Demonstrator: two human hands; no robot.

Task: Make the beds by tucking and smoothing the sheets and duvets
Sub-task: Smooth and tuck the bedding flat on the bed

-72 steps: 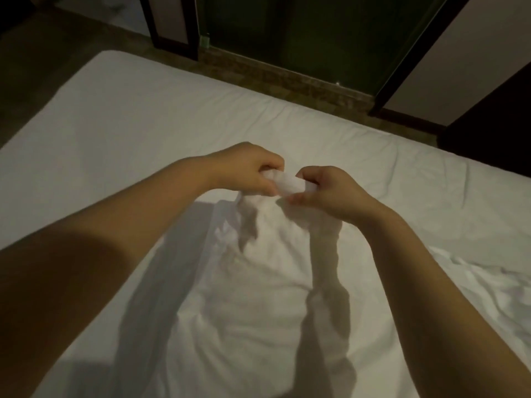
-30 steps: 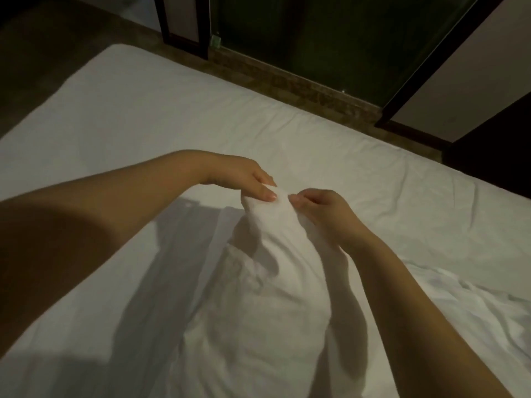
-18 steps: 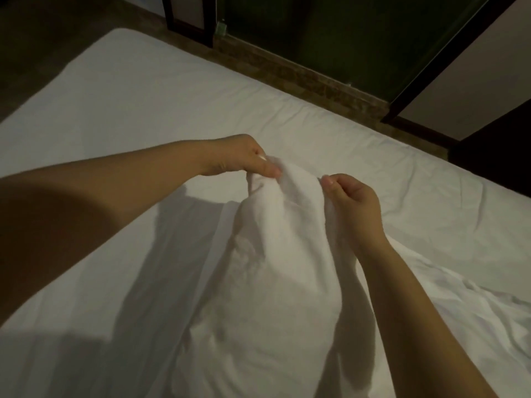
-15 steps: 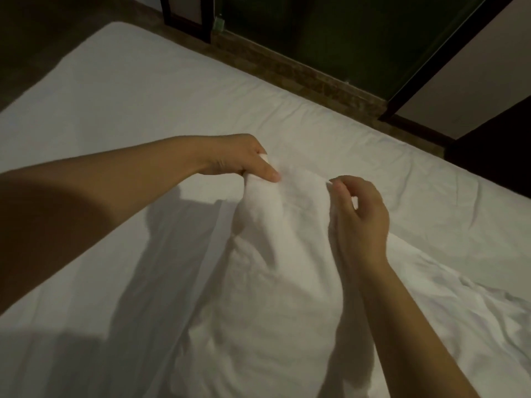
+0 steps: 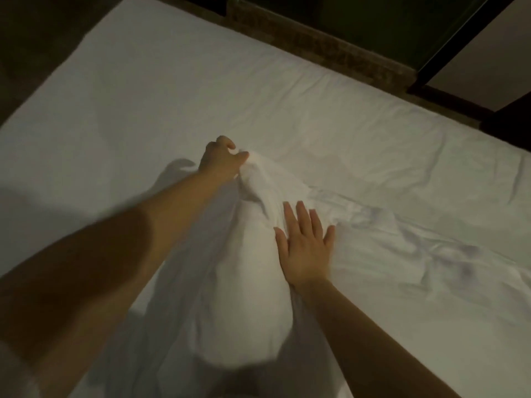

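Note:
A white duvet (image 5: 241, 282) lies bunched up the middle of the bed, its far end raised. My left hand (image 5: 221, 159) is stretched forward and shut on that far end, pinching the cloth. My right hand (image 5: 304, 248) rests flat on the duvet's right flank with fingers spread, holding nothing. More of the duvet spreads in crumpled folds (image 5: 431, 254) to the right. Under it lies the white fitted sheet (image 5: 172, 90), mostly smooth with light creases.
The bed's far edge runs diagonally along a brown patterned floor strip (image 5: 330, 50). Beyond it stand dark door frames (image 5: 448, 47) and a pale wall panel. Dark floor (image 5: 34, 47) shows past the bed's left corner.
My right hand let go of the duvet's end and moved down, spreading flat on its side. My left hand kept its grip and pushed the end farther across the bed.

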